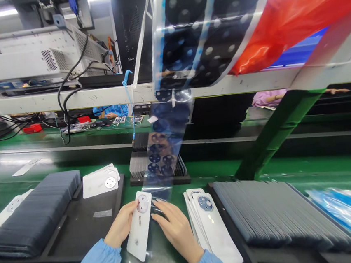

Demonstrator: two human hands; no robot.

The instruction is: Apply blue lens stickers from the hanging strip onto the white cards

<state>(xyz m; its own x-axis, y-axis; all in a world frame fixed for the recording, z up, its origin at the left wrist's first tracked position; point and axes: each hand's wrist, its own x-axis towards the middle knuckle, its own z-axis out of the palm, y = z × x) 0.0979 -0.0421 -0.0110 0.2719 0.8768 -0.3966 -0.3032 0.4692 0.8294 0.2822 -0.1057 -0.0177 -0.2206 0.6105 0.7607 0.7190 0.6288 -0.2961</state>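
Observation:
In my left hand point(123, 223) is a white phone back cover point(139, 238), tilted, its round camera ring toward the top. My left fingers are closed on its left edge, near the ring. My right hand point(175, 226) is just right of the cover, fingers stretched out and apart, fingertips by the cover's edge and the lower end of a clear film strip point(157, 187). Whether they touch the film is hard to see. The strip bears round dark camera-lens stickers and hangs from the shelf. Beside my right hand lies a stack of white back covers point(217, 230) with dark camera circles.
A black tray point(80, 235) at left holds a row of grey sheets point(37, 215) and several white covers point(99, 182). Another row of grey sheets point(276, 208) stands at right, near blue-and-clear plastic point(350, 209). A white shelf beam point(97, 97) crosses ahead. People sit beyond it.

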